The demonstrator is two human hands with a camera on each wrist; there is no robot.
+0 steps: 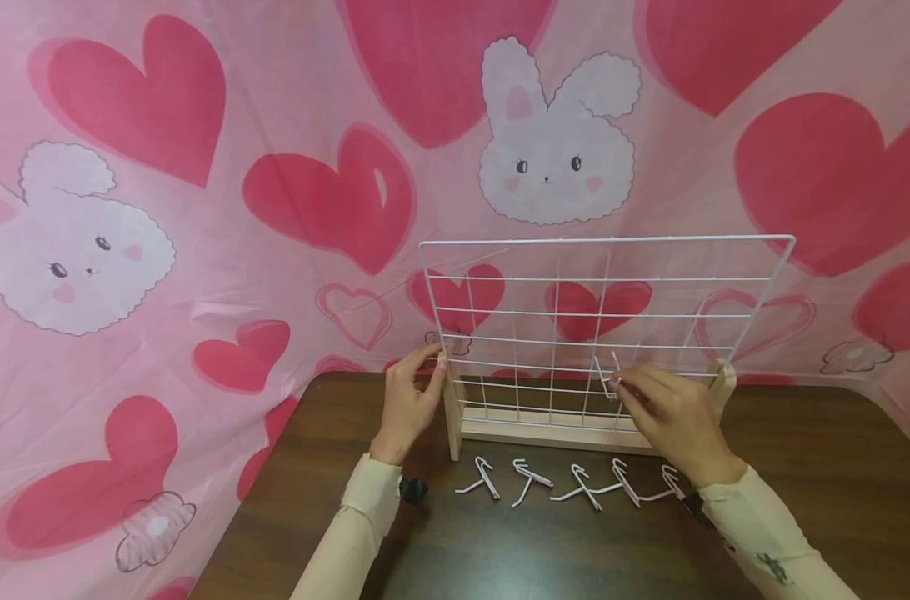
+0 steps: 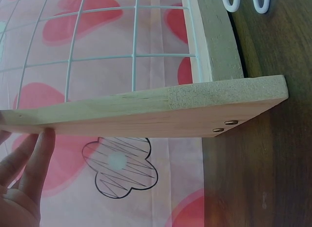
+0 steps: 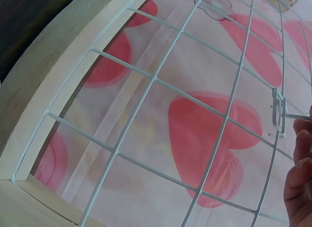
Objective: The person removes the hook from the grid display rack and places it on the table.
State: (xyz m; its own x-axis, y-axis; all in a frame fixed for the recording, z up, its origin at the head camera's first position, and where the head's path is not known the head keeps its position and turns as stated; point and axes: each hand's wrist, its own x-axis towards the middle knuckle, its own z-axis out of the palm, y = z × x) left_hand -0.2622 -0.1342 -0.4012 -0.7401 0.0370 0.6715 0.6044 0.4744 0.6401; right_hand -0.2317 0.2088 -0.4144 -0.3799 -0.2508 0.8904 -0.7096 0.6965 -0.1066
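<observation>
A white wire grid rack [image 1: 551,315] stands tilted back in a wooden base with a side post at each end. My left hand [image 1: 406,404] holds the top of the left wooden post [image 1: 453,421], fingertips [image 2: 45,139] against its outer face in the left wrist view. With my right hand [image 1: 676,417] I pinch a white wire hook [image 3: 278,112] by its prong. The hook's back end lies right at a grid wire, a little right of the middle. My right fingers hide part of the hook in the head view.
Several more white hooks [image 1: 532,482] lie in a row on the dark wooden table [image 1: 500,550] in front of the rack. The right wooden post [image 1: 723,385] stands beyond my right hand. A pink cloth [image 1: 290,275] with hearts and rabbits hangs behind the table.
</observation>
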